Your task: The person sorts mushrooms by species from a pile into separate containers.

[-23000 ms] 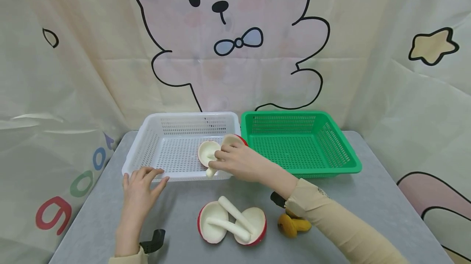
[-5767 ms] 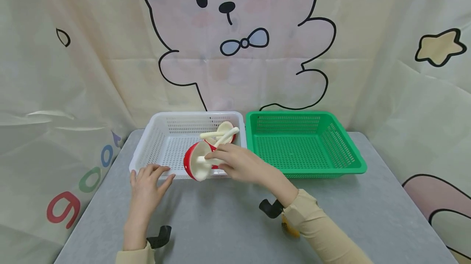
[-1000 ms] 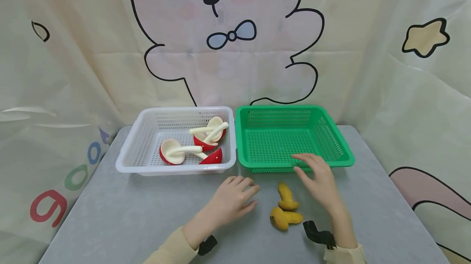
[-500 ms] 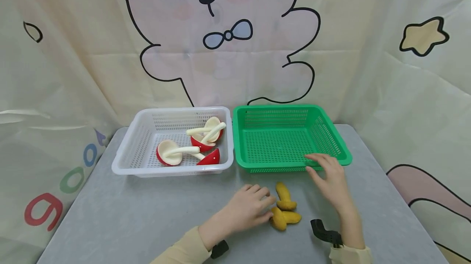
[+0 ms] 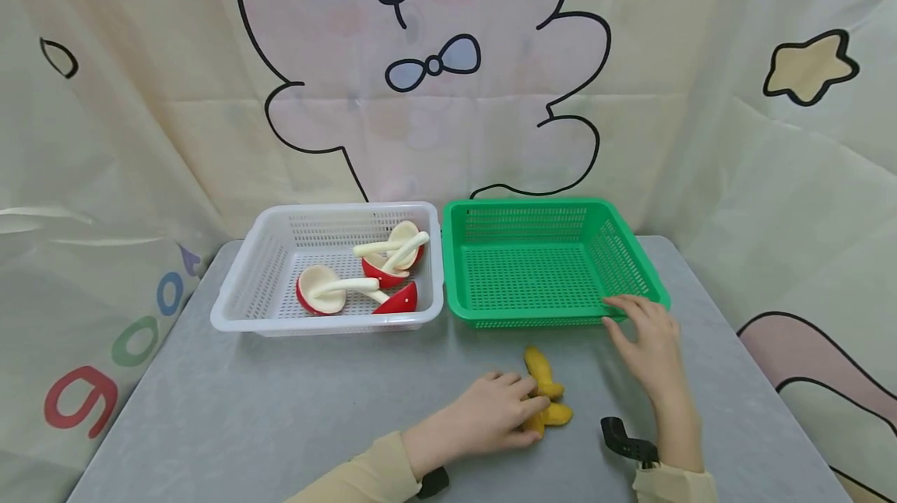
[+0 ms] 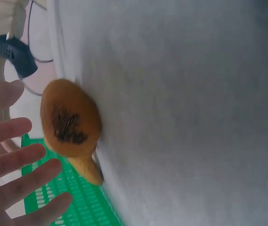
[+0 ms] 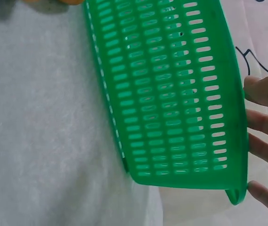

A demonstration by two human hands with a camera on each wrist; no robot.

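Two yellow toy mushrooms lie close together on the table before the green basket (image 5: 556, 320). My left hand (image 5: 490, 413) reaches over the lower mushroom (image 5: 558, 414) and hides part of its cap. Its fingers are spread and fairly straight beside a mushroom cap (image 6: 77, 110) with a dark patch, in the left wrist view. Just behind lies the upper mushroom (image 5: 538, 365). My right hand (image 5: 648, 339) rests its fingertips on the green basket's front rim near the right corner. The right wrist view has those fingers (image 7: 265, 125) extended at the rim.
Left of the green basket stands a white basket (image 5: 238, 308), holding several red-capped toy mushrooms (image 5: 322, 289) with cream stems. Both baskets stand at the back of the grey table (image 5: 315, 386), before a printed curtain (image 5: 434, 137). A black wrist camera (image 5: 627, 441) sits on my right wrist.
Red-capped mushrooms were placed in the white basket earlier. Over the last second my left hand moved right onto the lower yellow mushroom, while my right hand slid right along the green rim.
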